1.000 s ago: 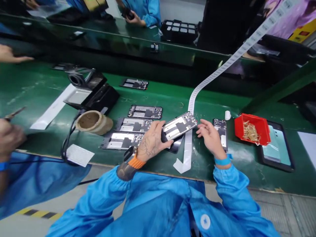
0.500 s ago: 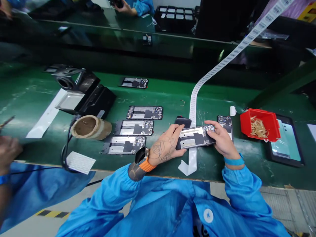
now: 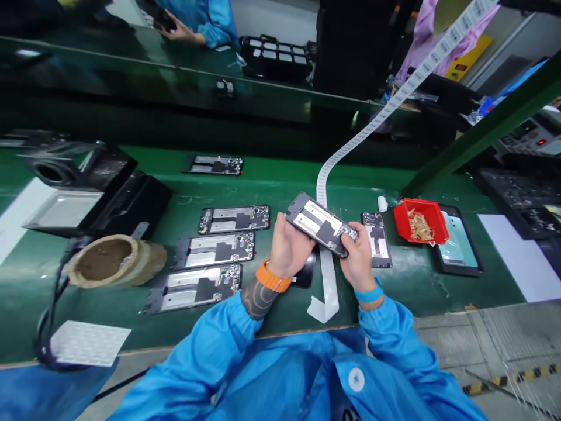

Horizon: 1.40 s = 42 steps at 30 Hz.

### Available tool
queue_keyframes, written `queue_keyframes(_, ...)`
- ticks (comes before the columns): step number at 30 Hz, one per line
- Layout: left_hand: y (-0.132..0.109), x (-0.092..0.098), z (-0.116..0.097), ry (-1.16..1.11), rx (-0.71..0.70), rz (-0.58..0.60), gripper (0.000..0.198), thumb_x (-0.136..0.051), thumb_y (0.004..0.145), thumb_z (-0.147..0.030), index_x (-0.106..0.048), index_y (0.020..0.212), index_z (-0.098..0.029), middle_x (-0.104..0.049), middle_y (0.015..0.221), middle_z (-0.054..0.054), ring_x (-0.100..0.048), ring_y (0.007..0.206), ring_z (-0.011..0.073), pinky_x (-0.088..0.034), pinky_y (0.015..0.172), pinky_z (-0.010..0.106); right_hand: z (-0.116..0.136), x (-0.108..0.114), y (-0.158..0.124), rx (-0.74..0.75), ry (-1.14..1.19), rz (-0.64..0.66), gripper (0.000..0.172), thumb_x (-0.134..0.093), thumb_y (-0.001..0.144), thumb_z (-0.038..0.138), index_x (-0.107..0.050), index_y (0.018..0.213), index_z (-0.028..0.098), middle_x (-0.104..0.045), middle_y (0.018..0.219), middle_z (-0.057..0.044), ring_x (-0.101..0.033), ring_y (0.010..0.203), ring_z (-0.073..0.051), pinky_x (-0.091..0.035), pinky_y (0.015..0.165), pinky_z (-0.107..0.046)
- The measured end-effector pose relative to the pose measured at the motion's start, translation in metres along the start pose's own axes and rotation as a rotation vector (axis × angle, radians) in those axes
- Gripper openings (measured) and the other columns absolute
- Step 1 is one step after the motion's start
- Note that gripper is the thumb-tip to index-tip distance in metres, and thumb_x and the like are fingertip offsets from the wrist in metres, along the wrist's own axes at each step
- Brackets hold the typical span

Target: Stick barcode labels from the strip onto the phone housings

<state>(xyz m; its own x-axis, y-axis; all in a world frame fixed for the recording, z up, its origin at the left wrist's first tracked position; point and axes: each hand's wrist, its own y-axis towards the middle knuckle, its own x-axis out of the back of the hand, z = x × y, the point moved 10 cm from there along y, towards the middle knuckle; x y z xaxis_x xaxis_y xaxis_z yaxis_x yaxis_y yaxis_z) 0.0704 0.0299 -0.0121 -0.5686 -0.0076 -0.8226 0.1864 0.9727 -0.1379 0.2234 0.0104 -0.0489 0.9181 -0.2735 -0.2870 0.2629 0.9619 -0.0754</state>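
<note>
I have a flat, oblong phone frame (image 3: 324,227) raised over the green, glossy surface (image 3: 409,289), tilted so its upper end slopes towards ten o'clock; its face mixes silvery metal strips, matte black film and small circuit parts. The fingers of my right hand (image 3: 360,256) grip its four o'clock end narrowly, thumb pressed on the face. My left hand (image 3: 293,245) sits palm up at seven o'clock, thumb beside the frame's edge; its other fingers pass behind the frame, so I cannot tell how far they are closed.

Measured from this frame, similar flat frames lie from eight to ten o'clock, the nearest being the nine o'clock frame (image 3: 235,219), and another upright frame (image 3: 380,241) lies just beyond my right hand at three. Farther out at three, a red plastic bin (image 3: 400,223) holds tangled, pale stretchy bands (image 3: 419,227). A smooth white label strip (image 3: 329,280) bends from six o'clock, behind the frame, up towards one. A rough brown cylinder (image 3: 149,263) lies well apart, past eight.
</note>
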Motion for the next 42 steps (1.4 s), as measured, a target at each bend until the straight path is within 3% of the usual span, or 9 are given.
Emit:
queue_keyframes(3, 0.000, 0.003, 0.000, -0.100, -0.019, -0.042, 0.075, -0.053, 0.086, -0.077, -0.063, 0.129, -0.016, -0.065, 0.135, 0.016, -0.057, 0.132, 0.0352, -0.048, 0.109, 0.051, -0.014, -0.024, -0.012, -0.048, -0.098, 0.154, 0.045, -0.075, 0.081, 0.044, -0.046, 0.111, 0.027, -0.066, 0.090, 0.002, -0.064, 0.073, -0.016, -0.054, 0.066, -0.029)
queue_keyframes(7, 0.000, 0.019, 0.002, -0.148, 0.139, -0.089, 0.086, -0.030, 0.091, -0.082, -0.066, 0.127, -0.012, -0.071, 0.123, 0.019, -0.066, 0.120, 0.0354, -0.053, 0.102, 0.054, -0.006, -0.038, -0.006, -0.051, -0.181, 0.419, 0.040, -0.074, 0.083, 0.055, -0.054, 0.101, 0.025, -0.071, 0.084, -0.001, -0.067, 0.073, -0.017, -0.056, 0.071, -0.032)
queue_keyframes(12, 0.000, 0.033, -0.016, -0.168, 0.172, -0.144, 0.090, -0.018, 0.094, -0.080, -0.068, 0.123, -0.011, -0.073, 0.120, 0.018, -0.073, 0.101, 0.0309, -0.057, 0.095, 0.056, 0.023, -0.018, 0.052, 0.138, -0.587, 0.367, 0.026, -0.059, 0.094, 0.048, -0.063, 0.094, 0.022, -0.073, 0.082, -0.004, -0.069, 0.073, -0.019, -0.058, 0.074, -0.038)
queue_keyframes(16, 0.001, 0.038, -0.021, -0.144, 0.198, -0.177, 0.086, -0.020, 0.095, -0.078, -0.067, 0.125, -0.012, -0.073, 0.119, 0.018, -0.074, 0.098, 0.0309, -0.059, 0.091, 0.055, 0.026, -0.030, 0.067, 0.366, -0.933, 0.405, 0.016, -0.061, 0.089, 0.031, -0.069, 0.098, 0.021, -0.075, 0.104, -0.009, -0.068, 0.100, -0.026, -0.054, 0.093, -0.046)
queue_keyframes(22, 0.001, 0.040, -0.010, -0.105, 0.289, -0.155, 0.071, -0.026, 0.102, -0.063, -0.062, 0.132, -0.010, -0.073, 0.120, 0.019, -0.075, 0.099, 0.0322, -0.059, 0.090, 0.055, 0.001, -0.051, 0.045, 0.553, -1.253, 0.642, 0.037, -0.056, 0.095, 0.025, -0.065, 0.131, 0.021, -0.064, 0.142, -0.009, -0.051, 0.137, -0.032, -0.041, 0.112, -0.056)
queue_keyframes(27, -0.005, 0.033, 0.015, -0.075, 0.406, -0.073, 0.061, -0.043, 0.099, -0.056, -0.058, 0.138, -0.011, -0.073, 0.120, 0.019, -0.072, 0.109, 0.0341, -0.057, 0.097, 0.054, 0.001, -0.046, 0.048, 0.620, -1.283, 0.579, 0.032, -0.052, 0.098, 0.022, -0.069, 0.125, 0.020, -0.068, 0.137, -0.009, -0.054, 0.134, -0.029, -0.043, 0.113, -0.052)
queue_keyframes(35, -0.003, 0.044, 0.005, 0.018, 0.298, -0.127, 0.052, -0.049, 0.097, -0.052, -0.066, 0.124, -0.011, -0.072, 0.122, 0.018, -0.072, 0.108, 0.0329, -0.059, 0.095, 0.051, 0.006, -0.048, 0.042, 0.631, -1.268, 0.521, 0.028, -0.045, 0.099, 0.020, -0.071, 0.109, 0.020, -0.070, 0.112, -0.013, -0.058, 0.111, -0.029, -0.049, 0.101, -0.048)
queue_keyframes(39, -0.001, 0.043, 0.006, 0.023, 0.331, -0.119, 0.050, -0.048, 0.097, -0.048, -0.066, 0.124, -0.010, -0.072, 0.123, 0.019, -0.073, 0.107, 0.0337, -0.058, 0.095, 0.053, 0.005, -0.045, 0.047, 0.565, -1.242, 0.484, 0.035, -0.049, 0.095, 0.017, -0.066, 0.125, 0.018, -0.066, 0.124, -0.015, -0.054, 0.121, -0.032, -0.045, 0.106, -0.052)
queue_keyframes(42, 0.015, 0.034, 0.002, 0.055, 0.327, -0.105, 0.048, -0.046, 0.099, -0.046, -0.067, 0.122, -0.009, -0.073, 0.119, 0.019, -0.074, 0.102, 0.0326, -0.059, 0.094, 0.052, 0.002, -0.046, 0.050, 0.524, -1.227, 0.497, 0.033, -0.051, 0.094, 0.015, -0.068, 0.121, 0.019, -0.066, 0.127, -0.014, -0.054, 0.124, -0.031, -0.043, 0.109, -0.052)
